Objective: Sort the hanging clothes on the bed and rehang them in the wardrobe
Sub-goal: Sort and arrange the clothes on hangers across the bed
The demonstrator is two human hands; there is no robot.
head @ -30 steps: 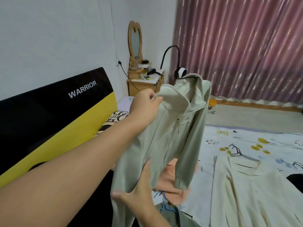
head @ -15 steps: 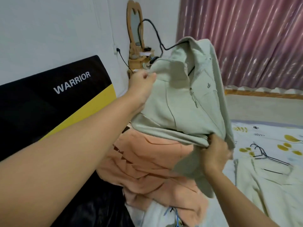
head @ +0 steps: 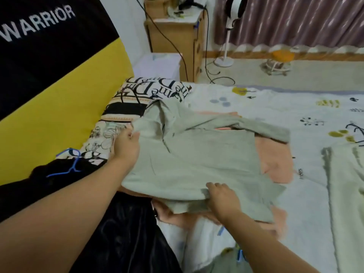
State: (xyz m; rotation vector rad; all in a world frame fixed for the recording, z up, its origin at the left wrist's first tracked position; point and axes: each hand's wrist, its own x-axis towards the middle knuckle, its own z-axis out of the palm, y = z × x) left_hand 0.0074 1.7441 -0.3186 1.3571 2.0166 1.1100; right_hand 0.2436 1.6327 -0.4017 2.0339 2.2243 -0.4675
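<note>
Now, bed (head: 275, 107): white patterned sheet bears the sorted pile.
Pale grey-green zip jacket (head: 197, 158): lowered from mid-air onto the peach garment (head: 275, 164); sorted, not rehung.
Left hand (head: 126, 146): pinches the collar.
Right hand (head: 222, 198): grips the hem.

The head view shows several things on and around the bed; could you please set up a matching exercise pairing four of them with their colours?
Things:
1. jacket held by both hands
2. garment under the jacket
3. hanger near the headboard
4. curtain

Colours:
A. blue
B. pale green
C. dusky pink-purple
D. peach

Pairs: 1-B, 2-D, 3-A, 4-C
</note>
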